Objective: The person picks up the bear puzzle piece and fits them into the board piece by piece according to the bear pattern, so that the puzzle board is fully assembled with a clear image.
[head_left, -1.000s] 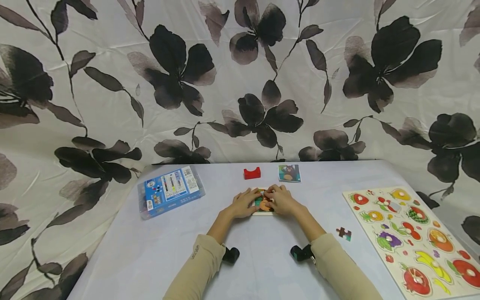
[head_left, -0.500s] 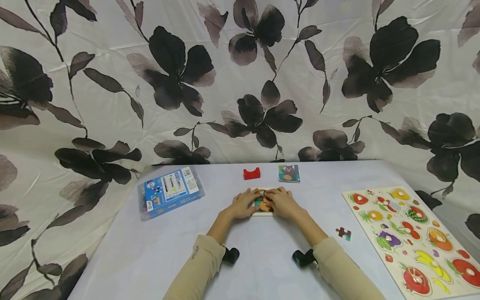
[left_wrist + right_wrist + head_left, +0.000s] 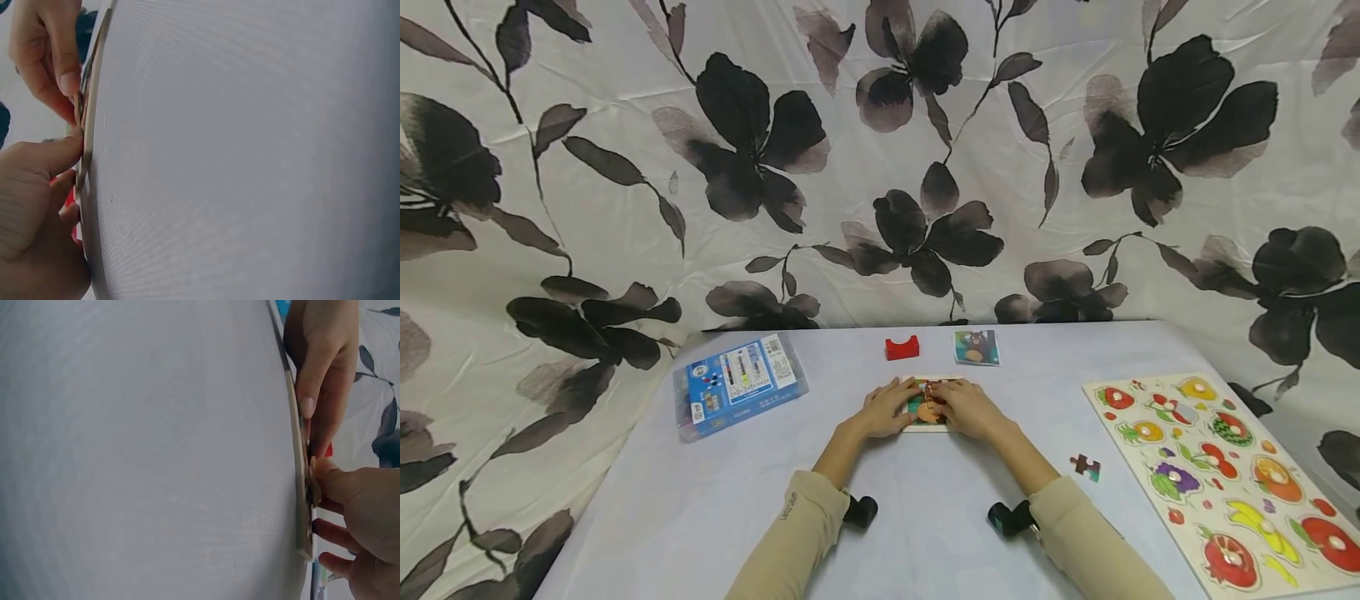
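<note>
A small jigsaw puzzle in a pale wooden tray (image 3: pixel 928 428) lies on the table between both hands, its picture partly covered by fingers. My left hand (image 3: pixel 886 408) rests on the tray's left side, fingers fairly straight and thumb (image 3: pixel 306 406) over the top. At the right side, my right hand (image 3: pixel 967 407) pinches a small puzzle piece (image 3: pixel 315 482) between thumb and fingers; the piece stands tilted just above the tray. Its printed side is hard to make out. Off to the right, a loose jigsaw piece (image 3: pixel 1086 467), brown and green, lies on the white cloth.
Beyond the tray are a red notched block (image 3: pixel 902 347) and a bear picture card (image 3: pixel 977 347). A blue-labelled plastic box (image 3: pixel 741 385) stands at the left. A large fruit puzzle board (image 3: pixel 1217 475) lies along the right. Floral fabric (image 3: pixel 850 167) hangs behind the table.
My right hand has settled lower over the tray's right side, its fingers flatter than before. The left hand has stayed in place. The head view has shifted very slightly.
</note>
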{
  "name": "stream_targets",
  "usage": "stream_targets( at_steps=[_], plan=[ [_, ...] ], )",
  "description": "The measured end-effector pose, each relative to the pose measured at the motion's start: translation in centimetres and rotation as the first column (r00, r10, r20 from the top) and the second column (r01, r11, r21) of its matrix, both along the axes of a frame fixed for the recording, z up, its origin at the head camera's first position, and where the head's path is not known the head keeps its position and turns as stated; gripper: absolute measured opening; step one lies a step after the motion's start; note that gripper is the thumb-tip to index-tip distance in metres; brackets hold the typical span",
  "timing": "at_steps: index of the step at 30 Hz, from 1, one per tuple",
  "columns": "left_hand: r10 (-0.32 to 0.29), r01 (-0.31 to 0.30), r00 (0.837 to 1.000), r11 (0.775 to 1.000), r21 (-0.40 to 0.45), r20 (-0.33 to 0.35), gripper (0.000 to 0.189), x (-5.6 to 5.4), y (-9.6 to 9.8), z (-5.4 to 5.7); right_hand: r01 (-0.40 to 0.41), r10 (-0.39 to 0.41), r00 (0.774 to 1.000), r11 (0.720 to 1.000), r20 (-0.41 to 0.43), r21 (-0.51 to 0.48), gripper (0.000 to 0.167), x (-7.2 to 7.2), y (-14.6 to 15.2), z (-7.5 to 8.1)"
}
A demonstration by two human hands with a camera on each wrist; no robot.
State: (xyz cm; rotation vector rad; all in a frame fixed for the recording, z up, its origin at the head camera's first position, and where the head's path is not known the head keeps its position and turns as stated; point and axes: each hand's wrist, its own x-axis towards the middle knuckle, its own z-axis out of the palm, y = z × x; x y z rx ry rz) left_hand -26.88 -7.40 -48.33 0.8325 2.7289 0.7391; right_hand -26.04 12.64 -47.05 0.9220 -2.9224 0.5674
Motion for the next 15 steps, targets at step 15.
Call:
stream_targets(
  at_steps=[15],
  plan=[
    [-0.021, 0.02, 1.0, 0.998, 0.067, 0.005, 0.049, -0.9, -0.5, -1.3, -0.079, 0.077, 0.996, 0.996, -0.038, -0.05, 0.03, -1.1, -0.3, -0.1]
  ],
)
